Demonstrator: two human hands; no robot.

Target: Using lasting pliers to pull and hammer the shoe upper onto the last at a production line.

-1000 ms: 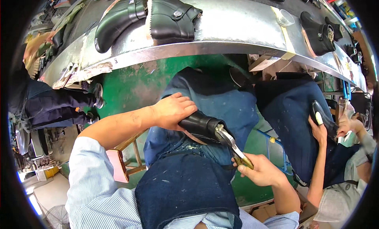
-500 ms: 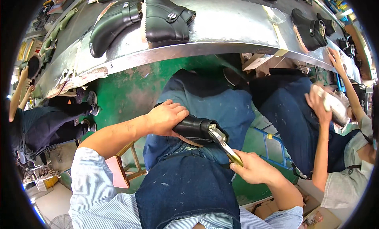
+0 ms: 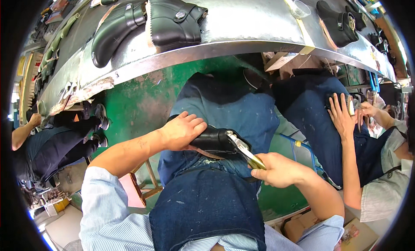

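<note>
A black leather boot (image 3: 212,140) lies across my lap with its opening toward the right. My left hand (image 3: 183,131) is closed round the toe end of it, fingers over the top. My right hand (image 3: 277,169) grips a pair of pliers (image 3: 243,148) with a silver head and olive-yellow handles. The head of the pliers rests at the boot's opening, over the upper edge. What exactly the jaws touch there is too small to tell. Under the boot a strip of its pale sole edge shows.
On the metal-edged bench (image 3: 242,32) ahead stand black buckled boots (image 3: 175,24), another boot (image 3: 336,25) and a clear cup (image 3: 300,9). A co-worker (image 3: 346,125) sits close on my right, another person (image 3: 56,143) at the left. A blue metal stool frame (image 3: 298,143) stands between.
The pliers have tilted slightly against the boot's opening, and my right hand has shifted a little right and up. The co-worker on the right has drawn both hands together over the lap.
</note>
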